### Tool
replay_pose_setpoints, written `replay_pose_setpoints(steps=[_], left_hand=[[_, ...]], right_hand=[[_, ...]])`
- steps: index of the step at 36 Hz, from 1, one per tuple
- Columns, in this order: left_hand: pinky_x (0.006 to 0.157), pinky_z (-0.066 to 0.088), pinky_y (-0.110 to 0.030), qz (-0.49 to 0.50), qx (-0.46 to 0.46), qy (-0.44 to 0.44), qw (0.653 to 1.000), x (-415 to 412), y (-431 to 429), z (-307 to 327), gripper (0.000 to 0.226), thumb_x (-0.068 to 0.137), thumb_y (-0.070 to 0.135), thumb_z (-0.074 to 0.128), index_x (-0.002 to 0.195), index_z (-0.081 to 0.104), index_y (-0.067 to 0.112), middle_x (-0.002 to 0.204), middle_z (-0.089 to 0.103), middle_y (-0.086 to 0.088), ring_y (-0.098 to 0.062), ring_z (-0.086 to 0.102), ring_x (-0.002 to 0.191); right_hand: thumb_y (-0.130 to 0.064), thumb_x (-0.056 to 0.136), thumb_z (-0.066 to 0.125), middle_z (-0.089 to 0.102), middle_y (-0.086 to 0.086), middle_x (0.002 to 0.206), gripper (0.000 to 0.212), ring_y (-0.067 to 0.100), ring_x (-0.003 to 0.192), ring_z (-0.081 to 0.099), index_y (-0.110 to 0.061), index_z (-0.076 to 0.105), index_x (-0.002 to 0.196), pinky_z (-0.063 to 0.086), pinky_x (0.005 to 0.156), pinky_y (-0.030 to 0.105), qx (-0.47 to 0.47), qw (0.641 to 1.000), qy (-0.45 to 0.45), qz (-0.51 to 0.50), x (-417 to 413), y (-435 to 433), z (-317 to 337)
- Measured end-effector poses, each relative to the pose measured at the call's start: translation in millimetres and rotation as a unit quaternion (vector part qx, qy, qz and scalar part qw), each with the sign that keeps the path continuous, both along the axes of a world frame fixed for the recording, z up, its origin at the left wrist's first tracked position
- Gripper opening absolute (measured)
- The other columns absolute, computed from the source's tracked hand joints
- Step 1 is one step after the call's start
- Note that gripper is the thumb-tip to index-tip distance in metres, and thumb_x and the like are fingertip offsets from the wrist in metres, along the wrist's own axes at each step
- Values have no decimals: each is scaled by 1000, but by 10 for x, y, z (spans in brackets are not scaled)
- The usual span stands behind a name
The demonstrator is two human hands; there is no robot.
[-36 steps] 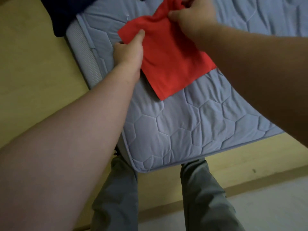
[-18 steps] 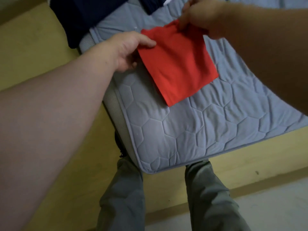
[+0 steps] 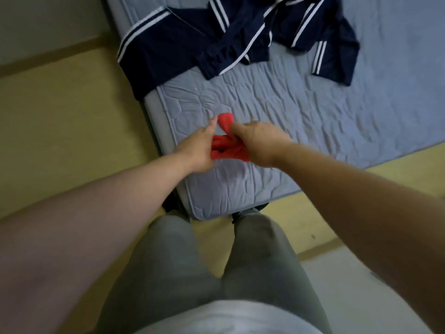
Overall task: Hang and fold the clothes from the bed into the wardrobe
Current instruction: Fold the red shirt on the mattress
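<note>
Mattress [image 3: 313,121], red cloth [image 3: 225,148] now bunched between hands [image 3: 197,150] [image 3: 260,143]

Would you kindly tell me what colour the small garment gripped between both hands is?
The garment is plain red, clearest in the head view.

A single wide-angle camera worn on the person's head looks steeply down and slightly forward, close above the near corner of the bed [image 3: 313,131]. The wearer's own trousered legs [image 3: 168,261] fill the lower frame, both forearms [image 3: 108,201] reach in from the sides, and yellow floor [image 3: 60,128] flanks the bed.
</note>
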State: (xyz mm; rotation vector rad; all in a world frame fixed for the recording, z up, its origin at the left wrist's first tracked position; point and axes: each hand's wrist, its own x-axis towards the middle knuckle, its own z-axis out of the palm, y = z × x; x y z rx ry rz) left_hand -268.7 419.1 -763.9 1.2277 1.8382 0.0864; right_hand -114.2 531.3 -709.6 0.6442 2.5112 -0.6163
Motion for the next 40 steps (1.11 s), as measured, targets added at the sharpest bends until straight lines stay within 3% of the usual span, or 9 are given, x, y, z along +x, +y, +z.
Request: replay_pose_setpoints(steps=[3,7,12,15,18,23,32,36,40], left_hand=[[98,49,-48,-33,59,31,997,10,-172,431,128,67,33,83,158,-8,31,152,33,-10,-36,52,128],[116,27,-57,-96,210,132,964,-120,-318,1101,131,65,57,80,158,-8,31,166,-9,-6,-36,13,151],[122,9,-53,-197,263,150,932,-389,-275,1891,106,66,42,74,156,23,23,162,24,6,-20,5,154],[122,9,-45,-247,277,127,920,-565,-225,2273,82,68,39,75,142,44,18,139,50,0,-23,31,145],[106,31,-38,-278,284,134,908,-702,-194,2573,49,68,47,75,101,44,30,98,47,6,-23,53,104],[74,37,-34,-272,294,196,895,-881,-306,2925,42,63,43,71,85,40,27,84,41,5,-20,48,81],[65,32,-30,-134,243,257,926,-1092,-852,3576,42,68,38,65,96,39,23,94,32,6,-14,36,76],[73,33,-30,-84,197,284,934,-1100,-1200,3986,34,77,37,61,100,42,22,100,42,2,-19,44,90],[90,44,-37,-12,152,289,945,-1110,-1656,4281,25,84,30,55,105,47,20,110,52,-2,-23,48,105]], right_hand=[[-16,88,66,61,5,98,47,29,89,57,-22,34,121,40,61,37,60,997,26,44,41,-231,515],[-16,87,68,62,-1,97,43,23,86,51,-19,40,120,45,56,39,119,986,55,98,-3,-426,1333],[-25,85,70,64,0,101,54,25,92,56,-17,38,127,41,56,36,164,979,90,83,-106,-533,2186],[-25,85,71,62,-2,101,54,23,93,55,-19,38,128,35,55,34,198,973,98,71,-195,-597,2509],[-26,88,68,62,-1,100,50,22,97,54,-20,39,129,37,56,34,220,967,111,70,-297,-680,2746],[-21,88,66,60,-1,109,50,22,99,56,-20,42,132,48,63,36,230,964,122,49,-450,-791,3031],[-23,93,57,59,-1,107,29,26,96,63,-22,54,122,47,63,35,260,952,117,112,-841,-760,3461],[-14,86,66,56,3,110,39,27,99,62,-19,53,122,39,64,32,220,953,134,157,-1111,-820,3660],[-16,83,70,55,3,116,44,29,104,61,-20,54,124,51,77,38,157,955,151,202,-1431,-1028,3835]])
